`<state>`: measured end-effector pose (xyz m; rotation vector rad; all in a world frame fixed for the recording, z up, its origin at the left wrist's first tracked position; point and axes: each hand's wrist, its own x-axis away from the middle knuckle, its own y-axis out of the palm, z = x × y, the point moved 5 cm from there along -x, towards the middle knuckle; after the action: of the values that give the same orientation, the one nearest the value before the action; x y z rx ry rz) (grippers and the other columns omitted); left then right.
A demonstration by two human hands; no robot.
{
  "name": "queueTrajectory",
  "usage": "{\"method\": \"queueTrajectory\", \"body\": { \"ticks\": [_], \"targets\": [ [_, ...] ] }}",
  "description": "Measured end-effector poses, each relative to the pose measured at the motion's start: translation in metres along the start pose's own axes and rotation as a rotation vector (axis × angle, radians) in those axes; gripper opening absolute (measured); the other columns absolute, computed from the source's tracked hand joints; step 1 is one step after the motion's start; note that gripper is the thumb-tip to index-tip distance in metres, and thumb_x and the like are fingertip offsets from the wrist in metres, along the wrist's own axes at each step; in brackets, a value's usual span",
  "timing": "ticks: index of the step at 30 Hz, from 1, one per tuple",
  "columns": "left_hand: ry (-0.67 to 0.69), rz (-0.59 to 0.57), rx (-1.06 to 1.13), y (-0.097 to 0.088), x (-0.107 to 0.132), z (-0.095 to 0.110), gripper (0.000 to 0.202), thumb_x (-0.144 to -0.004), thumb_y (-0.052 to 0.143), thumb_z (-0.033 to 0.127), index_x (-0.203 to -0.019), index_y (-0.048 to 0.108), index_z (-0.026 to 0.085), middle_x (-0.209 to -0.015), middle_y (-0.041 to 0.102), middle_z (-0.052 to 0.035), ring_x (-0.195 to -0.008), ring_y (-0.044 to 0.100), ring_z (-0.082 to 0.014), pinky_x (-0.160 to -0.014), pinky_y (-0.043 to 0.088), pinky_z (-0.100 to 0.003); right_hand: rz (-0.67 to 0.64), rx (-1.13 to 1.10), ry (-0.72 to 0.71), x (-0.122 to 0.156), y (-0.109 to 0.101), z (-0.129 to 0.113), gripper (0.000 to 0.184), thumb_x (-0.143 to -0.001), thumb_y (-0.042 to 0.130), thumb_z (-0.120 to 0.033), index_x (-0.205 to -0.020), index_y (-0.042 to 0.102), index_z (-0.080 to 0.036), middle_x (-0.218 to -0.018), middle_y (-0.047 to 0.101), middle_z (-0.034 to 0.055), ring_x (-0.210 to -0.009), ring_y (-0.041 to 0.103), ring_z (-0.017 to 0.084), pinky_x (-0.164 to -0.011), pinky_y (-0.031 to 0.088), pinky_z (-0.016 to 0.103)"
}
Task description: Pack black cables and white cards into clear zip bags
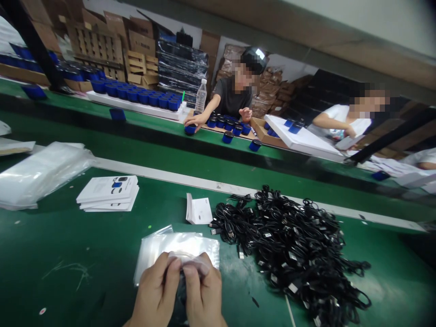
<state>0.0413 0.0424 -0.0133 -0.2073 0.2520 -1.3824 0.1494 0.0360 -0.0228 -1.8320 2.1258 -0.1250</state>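
Note:
At the bottom of the head view my left hand [157, 293] and my right hand [201, 293] are pressed together, fingers pinched on the top edge of a clear plastic bag [190, 260]. Something dark shows between my palms inside the bag; I cannot make out what it is. Under my hands lies a small stack of clear plastic bags [160, 247] on the green table [68, 263]. Right of my hands a big heap of coiled black cables [289, 245] is spread out.
A stack of white leaflets [109, 193] and a small pile of white cards [198, 210] lie ahead. Clear bags [41, 170] are heaped at left. Across the green conveyor [170, 159] two other people handle blue round cases [228, 125]; cardboard boxes [102, 45] stand behind.

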Motion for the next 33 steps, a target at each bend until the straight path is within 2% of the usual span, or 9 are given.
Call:
{"method": "queueTrajectory", "body": {
  "ticks": [4,7,10,13,19,25,30,33],
  "targets": [
    [0.006,-0.005,0.008,0.001,0.001,-0.003,0.025,-0.083,0.048,0.032,-0.059,0.049,0.025,-0.05,0.05,0.0053,-0.046,0.045,-0.0133,-0.051,0.034,-0.024,0.006,0.097,0.032,0.001,0.001,0.003,0.035,-0.094,0.038,-0.035,-0.064,0.049,-0.022,-0.053,0.046,-0.003,-0.049,0.046,0.014,-0.051,0.034,0.026],
    [-0.013,-0.02,0.022,-0.002,-0.001,-0.003,0.028,-0.085,0.047,0.036,-0.06,0.05,0.024,-0.051,0.049,0.0052,-0.047,0.046,-0.0131,-0.051,0.035,-0.023,0.006,0.012,0.052,-0.004,-0.006,0.003,0.031,-0.094,0.038,-0.037,-0.072,0.053,-0.021,-0.062,0.052,-0.0013,-0.057,0.051,0.014,-0.056,0.038,0.024],
    [-0.059,-0.103,0.076,-0.005,-0.007,0.002,0.028,-0.085,0.049,0.041,-0.064,0.054,0.024,-0.057,0.053,0.0045,-0.054,0.049,-0.0132,-0.054,0.038,-0.021,-0.058,-0.119,0.05,-0.013,-0.016,-0.004,0.023,-0.091,0.046,-0.036,-0.077,0.055,-0.02,-0.067,0.052,-0.0014,-0.06,0.05,0.013,-0.056,0.04,0.021],
    [-0.09,-0.202,0.12,-0.009,-0.014,0.012,0.023,-0.083,0.053,0.043,-0.071,0.06,0.024,-0.066,0.059,0.0036,-0.063,0.053,-0.014,-0.06,0.039,-0.02,-0.088,-0.147,0.028,-0.019,-0.025,-0.012,0.022,-0.088,0.051,-0.029,-0.07,0.054,-0.019,-0.063,0.048,-0.0024,-0.058,0.046,0.012,-0.055,0.038,0.022],
    [-0.142,-0.257,0.16,-0.014,-0.019,0.021,0.025,-0.079,0.058,0.044,-0.066,0.062,0.023,-0.061,0.053,0.0037,-0.057,0.047,-0.0123,-0.051,0.036,-0.019,-0.08,-0.185,-0.036,-0.015,-0.027,-0.021,0.023,-0.086,0.053,-0.024,-0.063,0.055,-0.018,-0.061,0.046,-0.0022,-0.059,0.047,0.013,-0.057,0.035,0.024],
    [-0.12,-0.245,0.112,-0.017,-0.017,0.023,0.025,-0.077,0.06,0.041,-0.06,0.061,0.022,-0.057,0.05,0.0045,-0.051,0.042,-0.0104,-0.048,0.034,-0.018,-0.092,-0.141,-0.059,-0.015,-0.027,-0.021,0.022,-0.085,0.052,-0.021,-0.063,0.053,-0.018,-0.06,0.045,-0.0025,-0.059,0.046,0.013,-0.057,0.034,0.025],
    [-0.129,-0.308,0.096,-0.014,-0.019,0.019,0.019,-0.074,0.064,0.038,-0.063,0.066,0.022,-0.058,0.056,0.0042,-0.053,0.048,-0.0101,-0.05,0.038,-0.016,-0.157,-0.062,-0.077,-0.015,-0.025,-0.019,0.023,-0.085,0.051,-0.02,-0.062,0.053,-0.018,-0.06,0.047,-0.002,-0.059,0.048,0.013,-0.056,0.036,0.024],
    [-0.069,-0.359,0.036,-0.011,-0.021,0.018,0.018,-0.077,0.061,0.034,-0.064,0.065,0.022,-0.058,0.058,0.0046,-0.053,0.053,-0.0101,-0.05,0.041,-0.014,-0.114,0.018,-0.143,-0.011,-0.024,-0.02,0.022,-0.084,0.052,-0.018,-0.062,0.055,-0.018,-0.058,0.048,-0.0021,-0.058,0.049,0.012,-0.055,0.036,0.023]
  ]
}}
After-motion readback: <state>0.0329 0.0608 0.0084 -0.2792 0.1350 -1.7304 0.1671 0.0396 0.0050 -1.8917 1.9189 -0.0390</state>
